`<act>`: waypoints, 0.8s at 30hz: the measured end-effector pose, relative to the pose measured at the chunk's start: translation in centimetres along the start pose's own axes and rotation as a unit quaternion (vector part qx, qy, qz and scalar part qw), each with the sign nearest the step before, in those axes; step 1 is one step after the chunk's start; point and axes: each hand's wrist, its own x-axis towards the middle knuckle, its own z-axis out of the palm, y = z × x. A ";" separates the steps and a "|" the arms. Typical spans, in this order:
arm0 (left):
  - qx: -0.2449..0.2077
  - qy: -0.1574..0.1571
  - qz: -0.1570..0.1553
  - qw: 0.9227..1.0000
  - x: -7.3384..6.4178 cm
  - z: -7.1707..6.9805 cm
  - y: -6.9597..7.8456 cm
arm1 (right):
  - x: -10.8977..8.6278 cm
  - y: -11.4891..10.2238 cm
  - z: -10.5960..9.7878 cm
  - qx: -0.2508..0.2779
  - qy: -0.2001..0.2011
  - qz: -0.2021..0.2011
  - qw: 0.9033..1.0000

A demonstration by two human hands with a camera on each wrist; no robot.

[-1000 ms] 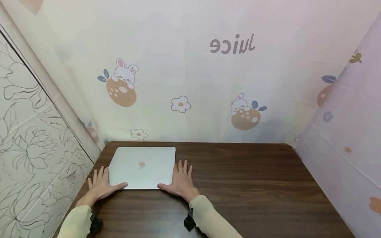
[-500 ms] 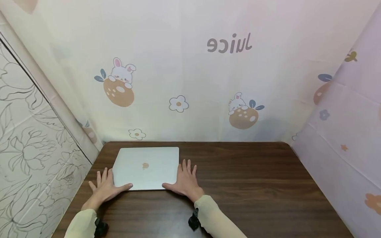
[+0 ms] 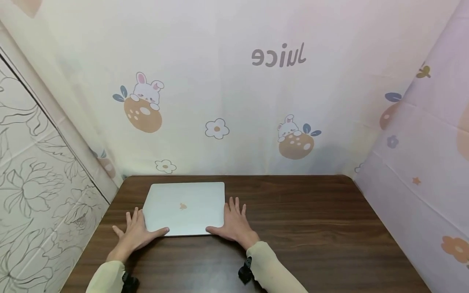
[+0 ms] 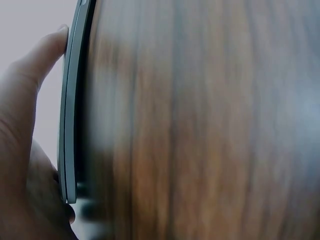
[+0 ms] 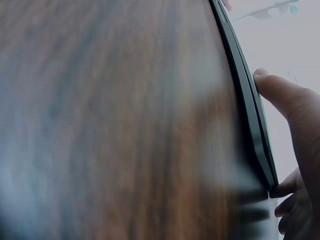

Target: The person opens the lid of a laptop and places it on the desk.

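A closed silver laptop point(image 3: 185, 217) lies on the dark wood-grain table, left of the middle in the head view. My left hand point(image 3: 137, 236) is spread round its near left corner, with the thumb along the front edge and straight fingers beside the left side. At the near right corner, my right hand point(image 3: 234, 224) mirrors this, its straight fingers running along the right side. Both wrist views show the laptop's thin front edge point(image 4: 70, 120) close up. The left thumb point(image 4: 42, 55) and right thumb point(image 5: 285, 95) rest at the lid's rim.
The brown table point(image 3: 315, 232) extends to the right of the laptop. Behind it hangs a pale printed curtain point(image 3: 249, 97) with cartoon rabbits, and more printed cloth point(image 3: 432, 162) closes off the right side. A flower-patterned panel point(image 3: 36, 195) stands at the left.
The laptop and both hands have slid together to the right along the table. The head view has swung slightly, so the backdrop appears farther left.
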 end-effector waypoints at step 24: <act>0.008 0.007 0.021 1.000 -0.2 2.5 4.7 | -2.4 4.7 -2.2 0.027 0.012 0.007 1.000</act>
